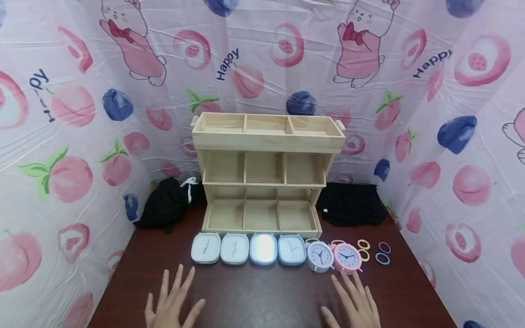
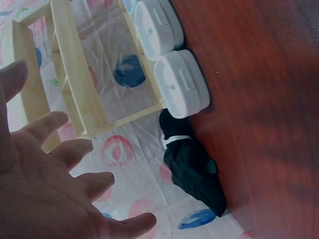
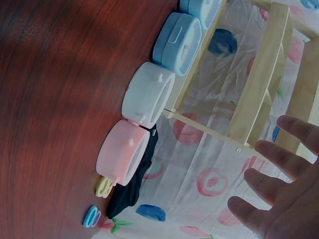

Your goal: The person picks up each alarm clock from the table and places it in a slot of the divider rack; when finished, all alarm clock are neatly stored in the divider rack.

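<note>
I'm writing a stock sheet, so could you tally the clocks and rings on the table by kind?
Square clocks: 4
Round clocks: 2
Rings: 4
Total: 10

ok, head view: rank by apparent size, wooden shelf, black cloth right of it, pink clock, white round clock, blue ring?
1. Wooden shelf
2. Black cloth
3. Pink clock and white round clock: too alike to rank
4. Blue ring
</note>
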